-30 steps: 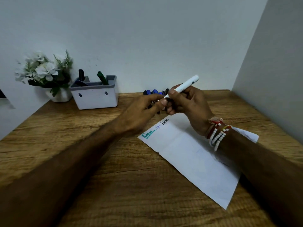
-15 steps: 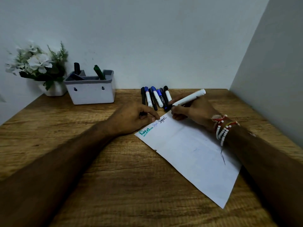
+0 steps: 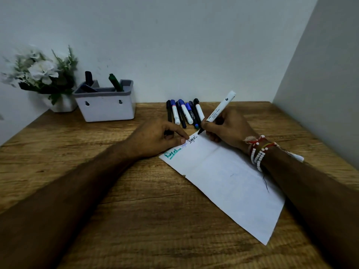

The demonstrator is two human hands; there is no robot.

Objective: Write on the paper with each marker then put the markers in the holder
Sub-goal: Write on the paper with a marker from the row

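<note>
A white sheet of paper point(image 3: 229, 177) lies at an angle on the wooden desk, with three short written words along its far edge, one green, one blue, one black. My right hand point(image 3: 227, 129) grips a white marker point(image 3: 220, 109) with its black tip touching the paper's far corner. My left hand point(image 3: 157, 137) presses the paper's far edge, fingers curled around what looks like a dark cap. Several capped markers point(image 3: 184, 113) lie side by side just beyond the paper. The white holder point(image 3: 105, 107) at the back left contains a green marker point(image 3: 115, 82) and dark ones.
A white pot of artificial flowers point(image 3: 42, 74) stands left of the holder against the back wall. A side wall closes off the desk on the right. Beaded bracelets circle my right wrist point(image 3: 258, 152).
My hands came down from in front of me to the paper. The marker went from held up between both hands to tip-down on the paper's far corner, and my left hand settled on the edge.
</note>
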